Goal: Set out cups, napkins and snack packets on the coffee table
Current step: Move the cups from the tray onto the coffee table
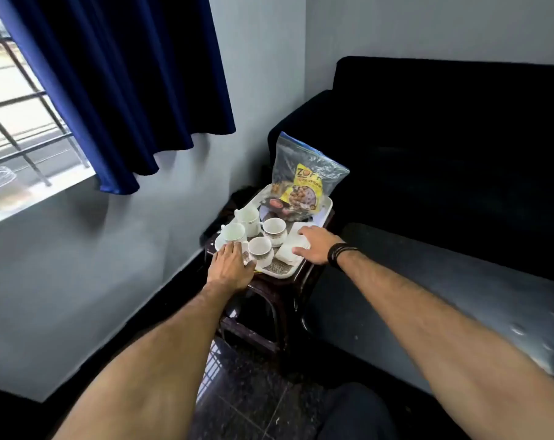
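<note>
A white tray (324, 208) sits on a small dark stool (296, 282). On it stand several white cups with patterned rims (274, 230), a stack of white napkins (291, 249) and a clear zip bag of snack packets (304, 179) leaning at the back. My left hand (229, 265) lies palm down on the tray's near-left corner beside the closest cup (259, 249), thumb out on the tray. My right hand (315, 244) rests on the napkins at the tray's right edge with its fingers spread. Neither hand has lifted anything.
A black sofa (444, 147) stands right of the stool, its seat close to the tray. A grey wall and a blue curtain (120, 90) over a barred window are to the left. The floor (253, 392) below is dark tile.
</note>
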`<state>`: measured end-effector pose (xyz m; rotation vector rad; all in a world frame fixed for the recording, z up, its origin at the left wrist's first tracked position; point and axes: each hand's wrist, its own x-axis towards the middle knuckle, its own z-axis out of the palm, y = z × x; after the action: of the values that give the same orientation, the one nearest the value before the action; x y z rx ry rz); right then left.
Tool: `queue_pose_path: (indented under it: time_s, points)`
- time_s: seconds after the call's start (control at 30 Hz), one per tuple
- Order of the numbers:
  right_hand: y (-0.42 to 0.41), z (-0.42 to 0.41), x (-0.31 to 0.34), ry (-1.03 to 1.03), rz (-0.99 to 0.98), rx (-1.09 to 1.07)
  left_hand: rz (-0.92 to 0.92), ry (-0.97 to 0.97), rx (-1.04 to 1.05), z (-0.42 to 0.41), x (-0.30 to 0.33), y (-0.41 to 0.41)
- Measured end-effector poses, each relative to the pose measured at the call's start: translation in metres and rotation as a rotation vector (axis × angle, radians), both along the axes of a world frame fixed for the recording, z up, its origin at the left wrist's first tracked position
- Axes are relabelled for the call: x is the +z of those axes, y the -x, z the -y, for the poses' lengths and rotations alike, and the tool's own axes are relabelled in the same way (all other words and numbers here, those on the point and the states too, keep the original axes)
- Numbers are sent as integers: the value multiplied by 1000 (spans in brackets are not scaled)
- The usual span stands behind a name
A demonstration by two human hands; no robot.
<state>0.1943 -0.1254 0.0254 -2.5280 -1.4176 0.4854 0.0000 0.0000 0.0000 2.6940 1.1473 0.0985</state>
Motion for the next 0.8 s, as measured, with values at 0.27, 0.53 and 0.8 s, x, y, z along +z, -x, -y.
queue_pose_path:
  time_s: [0.27,0.53,0.8]
  points:
    - [45,-77,-34,-72,-62,28,124,94,241,-52,-7,-17]
    - [41,-101,-59,-82,7,47,102,211,333,-94,-14,-53]
    - [24,-78,-57,-409,-48,-112,27,230,344,-94,-19,-67]
